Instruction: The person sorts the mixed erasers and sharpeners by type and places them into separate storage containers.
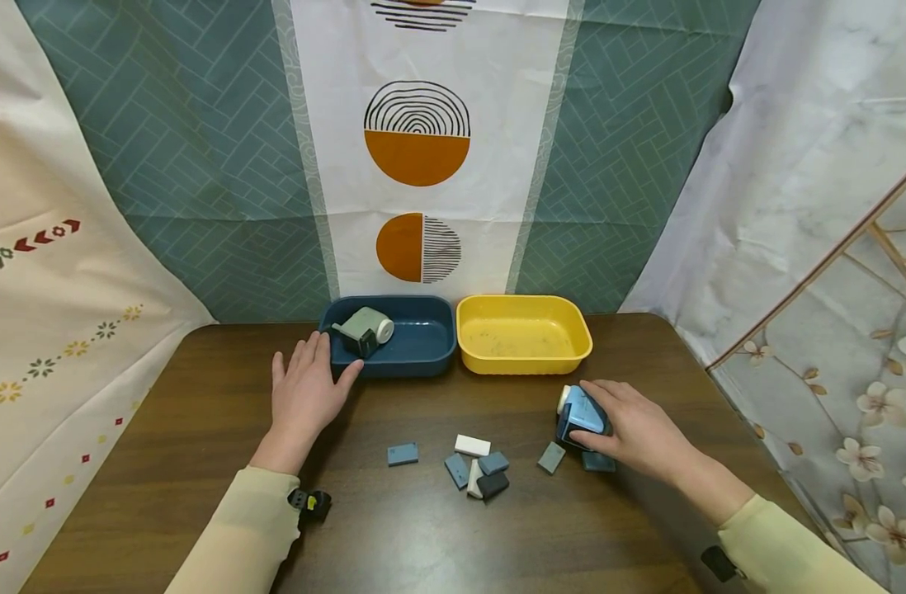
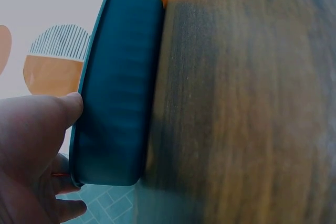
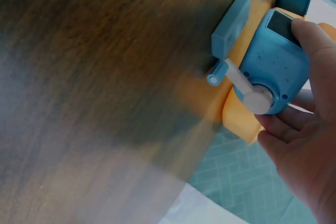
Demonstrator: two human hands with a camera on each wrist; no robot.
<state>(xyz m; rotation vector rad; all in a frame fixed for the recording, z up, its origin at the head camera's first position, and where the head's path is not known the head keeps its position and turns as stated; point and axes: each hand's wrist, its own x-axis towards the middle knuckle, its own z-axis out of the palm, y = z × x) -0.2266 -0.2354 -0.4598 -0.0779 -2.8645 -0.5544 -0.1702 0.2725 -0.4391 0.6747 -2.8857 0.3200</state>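
My right hand (image 1: 641,433) grips a blue pencil sharpener (image 3: 278,61) between thumb and fingers, just above the right side of the table. A white crank (image 3: 239,77) with a blue knob sticks out from its end. My left hand (image 1: 309,394) rests at the front-left corner of a dark blue bin (image 1: 423,367), its fingers fairly straight. In the left wrist view the thumb (image 2: 71,107) touches the bin's rim. A green pencil sharpener (image 1: 369,326) with a dark part lies tilted inside that bin, near the left fingertips.
A yellow bin (image 1: 523,365) stands right beside the blue one at the back. Several small blocks lie mid-table, among them a white block (image 1: 472,445), a black block (image 1: 493,485) and a lone blue block (image 1: 403,454). A green block (image 1: 551,458) and another blue block (image 1: 598,462) lie near the right hand.
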